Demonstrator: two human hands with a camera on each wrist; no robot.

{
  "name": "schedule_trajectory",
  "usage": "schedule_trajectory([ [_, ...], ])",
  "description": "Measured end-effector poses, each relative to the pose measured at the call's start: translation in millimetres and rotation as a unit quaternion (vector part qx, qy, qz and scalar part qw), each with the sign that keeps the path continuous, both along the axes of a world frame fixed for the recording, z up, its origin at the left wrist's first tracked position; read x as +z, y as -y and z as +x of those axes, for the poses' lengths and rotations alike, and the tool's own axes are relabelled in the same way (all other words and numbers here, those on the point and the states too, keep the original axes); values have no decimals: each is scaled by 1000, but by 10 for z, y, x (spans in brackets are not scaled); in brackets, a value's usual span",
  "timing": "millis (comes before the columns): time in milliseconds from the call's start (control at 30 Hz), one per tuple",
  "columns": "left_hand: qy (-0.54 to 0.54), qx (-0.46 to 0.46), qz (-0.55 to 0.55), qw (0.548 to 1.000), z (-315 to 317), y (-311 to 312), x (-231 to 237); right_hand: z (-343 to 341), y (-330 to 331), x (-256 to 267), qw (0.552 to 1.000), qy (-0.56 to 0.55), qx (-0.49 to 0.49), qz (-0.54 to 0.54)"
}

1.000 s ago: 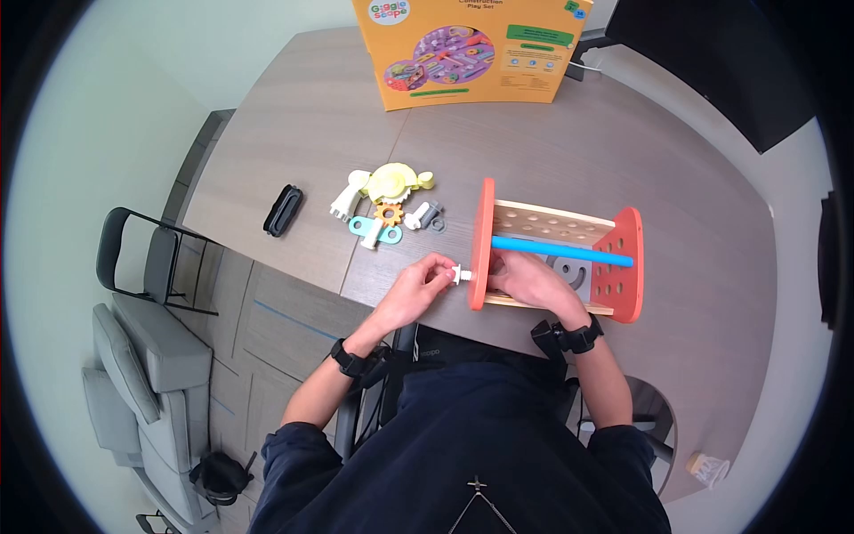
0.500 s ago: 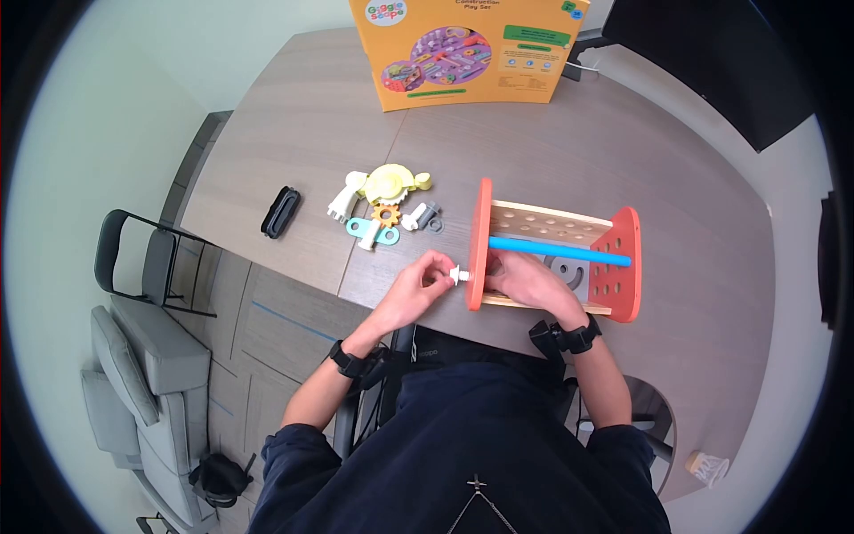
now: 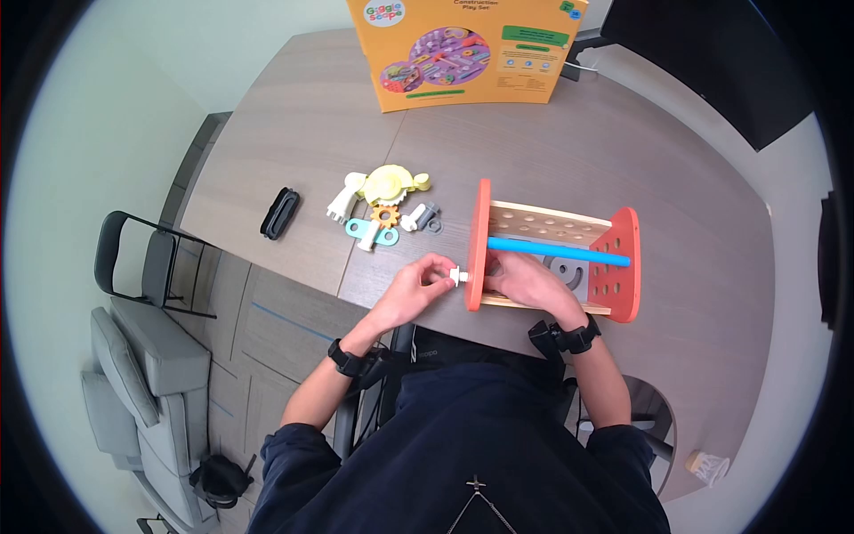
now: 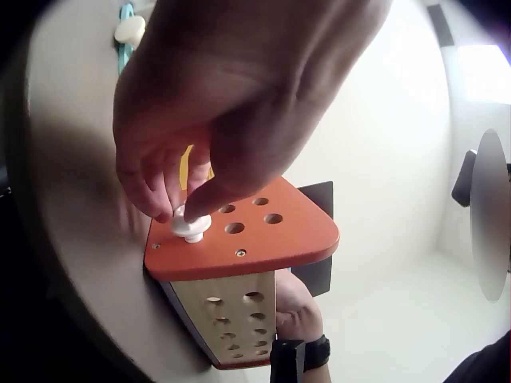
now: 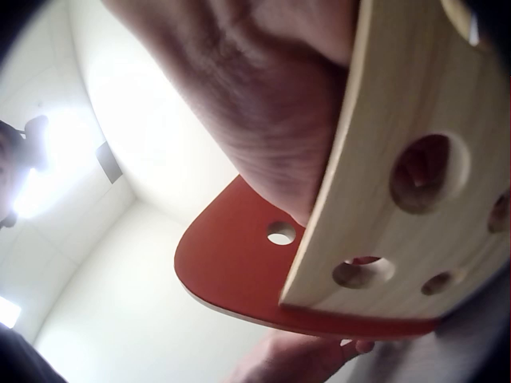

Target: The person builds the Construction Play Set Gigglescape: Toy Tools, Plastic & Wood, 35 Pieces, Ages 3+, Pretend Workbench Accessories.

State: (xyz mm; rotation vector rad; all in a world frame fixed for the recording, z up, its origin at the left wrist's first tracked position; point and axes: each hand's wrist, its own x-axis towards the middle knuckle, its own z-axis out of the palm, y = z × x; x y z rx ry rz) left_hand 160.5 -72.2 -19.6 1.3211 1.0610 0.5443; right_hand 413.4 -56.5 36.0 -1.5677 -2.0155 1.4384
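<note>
My left hand pinches the head of a white toy bolt between thumb and fingers. The bolt's shank meets a hole in the red end panel of a wooden toy toolbox. Inside that box, under its blue rod handle, is my right hand, close behind the same panel. In the right wrist view its palm passes behind a pale wooden side panel, which hides its fingers; I cannot tell what they hold.
Left of the toolbox lie a yellow toy saw piece, an orange gear, a teal strip, and grey and white bolts. A black case sits farther left. A yellow box stands at the back.
Both hands stay at the red panel with hardly any movement. The left fingers shift slightly around the bolt head, and the view drifts a little.
</note>
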Motion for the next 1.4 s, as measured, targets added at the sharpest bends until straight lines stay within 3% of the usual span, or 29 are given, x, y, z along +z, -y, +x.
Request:
schedule_trajectory([
  [67,21,-6,84,996,-32,3,-81,1,7,5,1000,4,0,7],
  [167,69,25,104,992,1,6,-70,-1,9,21,1000,4,6,15],
  [267,40,49,-34,997,22,-21,69,-1,14,36,1000,1,5,15],
  [367,-24,5,-83,996,38,-42,90,-1,16,23,1000,-4,1,10],
  [467,-13,-12,83,996,10,-10,-30,0,7,26,1000,0,4,-2],
  [567,28,32,137,990,51,51,-32,-7,11,56,1000,3,7,0],
  [667,25,79,23,996,98,58,138,0,11,51,1000,8,7,5],
  [767,-9,16,-58,998,68,-17,113,3,9,-1,1000,0,5,7],
  [867,34,29,-70,997,97,12,73,-1,11,39,1000,-4,2,3],
  [967,81,-10,-1,997,8,1,-47,-11,16,83,1000,-1,5,2],
  [1167,81,67,-113,988,124,15,227,-8,14,61,1000,4,6,10],
  [1267,52,26,-113,992,97,-6,82,-11,18,94,1000,6,3,5],
  [1400,84,-18,-3,996,28,-3,-60,-11,17,104,1000,8,9,8],
])
